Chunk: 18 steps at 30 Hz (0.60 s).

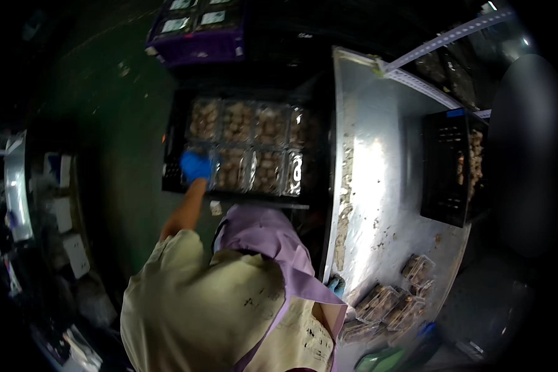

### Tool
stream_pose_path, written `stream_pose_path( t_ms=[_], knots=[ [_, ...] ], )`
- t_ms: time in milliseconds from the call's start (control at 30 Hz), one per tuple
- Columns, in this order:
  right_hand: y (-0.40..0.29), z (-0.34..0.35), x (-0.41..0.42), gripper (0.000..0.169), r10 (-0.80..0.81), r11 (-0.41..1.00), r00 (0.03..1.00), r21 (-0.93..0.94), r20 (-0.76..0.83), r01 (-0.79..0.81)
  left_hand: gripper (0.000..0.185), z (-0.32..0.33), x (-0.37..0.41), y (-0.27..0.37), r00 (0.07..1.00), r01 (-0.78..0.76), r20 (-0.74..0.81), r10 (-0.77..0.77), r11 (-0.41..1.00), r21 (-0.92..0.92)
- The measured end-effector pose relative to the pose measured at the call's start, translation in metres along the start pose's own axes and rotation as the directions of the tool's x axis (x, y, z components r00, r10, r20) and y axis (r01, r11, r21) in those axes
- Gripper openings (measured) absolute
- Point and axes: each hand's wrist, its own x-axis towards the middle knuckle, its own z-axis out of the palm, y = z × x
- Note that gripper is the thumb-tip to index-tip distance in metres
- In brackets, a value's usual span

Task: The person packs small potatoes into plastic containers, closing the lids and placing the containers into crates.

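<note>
My left hand, in a blue glove, is over the near left corner of a black plastic crate. It rests on or just above a clear plastic pack there. Blur hides whether the fingers grip it. Two rows of clear packs fill the crate, holding brown rounded produce that looks like mushrooms. My right hand, in a light blue glove, is at the edge of a metal table; the lilac apron covers most of it. Several filled clear packs lie piled on the table beside that hand.
A second black crate with brown produce stands on the table's far side. Beyond the first crate is a purple crate of labelled packs. A perforated metal post rises at the table's back corner. Green floor lies left.
</note>
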Motion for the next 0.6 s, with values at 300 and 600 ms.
stream_pose_path(
  t_ms=[300, 600],
  knots=[
    [-0.024, 0.015, -0.001, 0.019, 0.037, 0.999, 0.995, 0.034, -0.094, -0.034, 0.05, 0.078, 0.0, -0.17, 0.663, 0.436, 0.685, -0.301, 0.899, -0.028],
    [-0.047, 0.015, -0.007, 0.018, 0.119, 0.989, 0.987, -0.077, -0.107, -0.128, 0.069, 0.027, 0.007, -0.162, 0.155, 0.945, 0.988, 0.011, 0.29, -0.152]
  ],
)
